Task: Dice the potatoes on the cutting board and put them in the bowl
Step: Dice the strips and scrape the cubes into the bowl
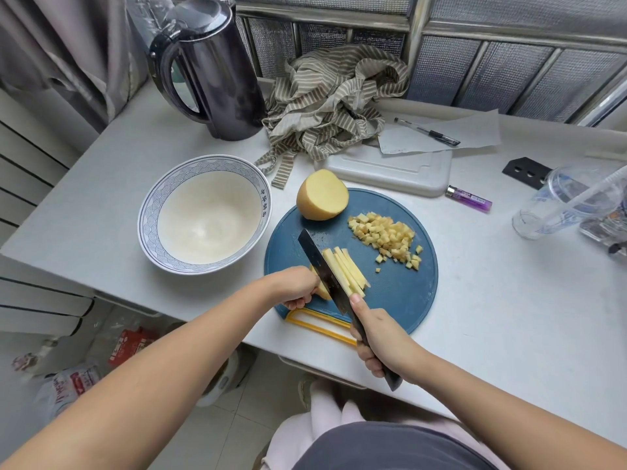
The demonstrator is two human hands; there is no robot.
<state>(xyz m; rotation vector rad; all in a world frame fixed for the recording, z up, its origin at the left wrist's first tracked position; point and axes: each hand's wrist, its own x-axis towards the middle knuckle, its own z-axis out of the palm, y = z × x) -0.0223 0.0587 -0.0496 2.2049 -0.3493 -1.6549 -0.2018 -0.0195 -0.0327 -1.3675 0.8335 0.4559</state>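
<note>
On the round dark-blue plastic cutting board (400, 296), the left hand (298, 287) curls over and holds a pale yellow potato slab (324, 294) just left of the dark flat-bladed knife (321, 264), whose handle the right hand (380, 340) grips in a fist. Right of the blade lie long square-edged potato sticks (346, 271), and beyond them a heap of small cubes (386, 237) and a smooth domed potato half (322, 195). The white blue-rimmed ceramic bowl (149, 212) stands beside the board's left edge.

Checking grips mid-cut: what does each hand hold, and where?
Right hand grips the knife by its handle; left hand holds the potato piece at its left end.
</note>
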